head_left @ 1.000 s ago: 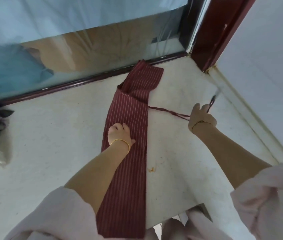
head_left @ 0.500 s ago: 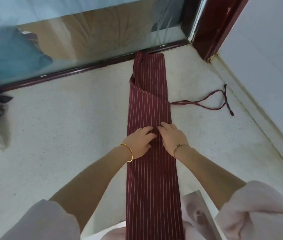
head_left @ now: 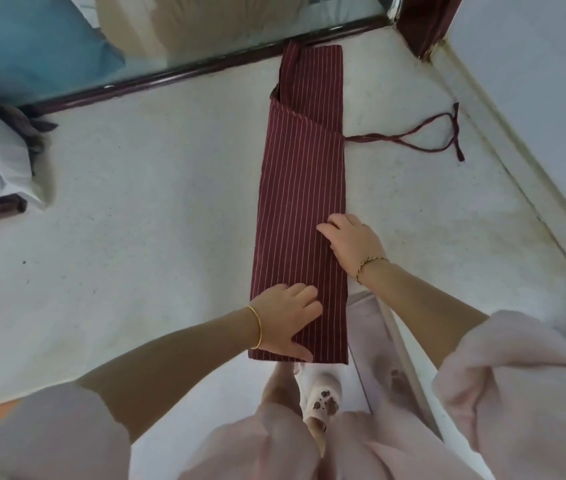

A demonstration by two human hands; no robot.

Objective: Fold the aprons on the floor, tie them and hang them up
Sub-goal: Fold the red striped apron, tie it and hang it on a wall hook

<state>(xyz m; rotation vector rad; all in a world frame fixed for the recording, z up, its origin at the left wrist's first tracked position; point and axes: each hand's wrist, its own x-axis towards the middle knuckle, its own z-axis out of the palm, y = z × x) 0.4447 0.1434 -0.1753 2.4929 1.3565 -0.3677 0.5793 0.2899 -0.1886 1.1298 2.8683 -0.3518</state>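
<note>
A dark red apron (head_left: 300, 188) with thin white stripes lies on the pale floor, folded into a long narrow strip that runs from my feet to the glass door. Its tie string (head_left: 423, 140) trails out to the right in a loose loop. My left hand (head_left: 285, 320) lies flat on the strip's near left corner, fingers spread. My right hand (head_left: 352, 242) presses on the strip's right edge a little farther up, fingers straight.
A glass door with a dark frame (head_left: 188, 69) closes off the far side. A white wall and baseboard (head_left: 517, 161) run along the right. A heap of white and dark cloth (head_left: 1, 161) lies at the left. My slippered foot (head_left: 321, 393) stands just behind the apron's near end.
Both hands have slid toward me along the strip, the left one down to the near corner. A second ago the right hand was out at the tie string, which now lies loose.
</note>
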